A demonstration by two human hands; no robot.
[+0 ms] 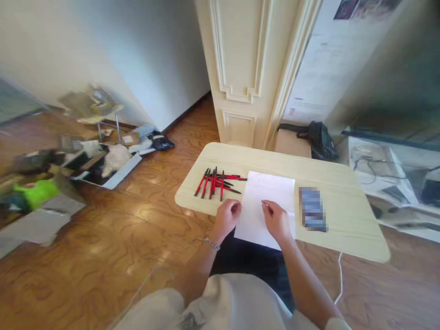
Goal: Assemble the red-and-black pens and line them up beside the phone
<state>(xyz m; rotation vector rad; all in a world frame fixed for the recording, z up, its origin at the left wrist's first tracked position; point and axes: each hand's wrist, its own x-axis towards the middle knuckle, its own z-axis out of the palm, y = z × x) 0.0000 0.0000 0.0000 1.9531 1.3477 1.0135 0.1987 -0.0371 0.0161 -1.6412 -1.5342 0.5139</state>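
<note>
Lying crisscrossed on the worktop (347,208), red-and-black pens (213,183) seem placed beside the paper sheet (253,215) for easy reach; left hand (228,217) and right hand (277,221) curl inward, whether the fingers pinch anything I cannot tell.

The right hand (277,222) could pass forward over the paper (256,215); piled pens (213,182) block leftward, a pixelated object (312,208) rightward.

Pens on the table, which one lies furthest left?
The slanted red pen at the far left; its lower end lies nearer the table's left edge than any other pen.
</note>
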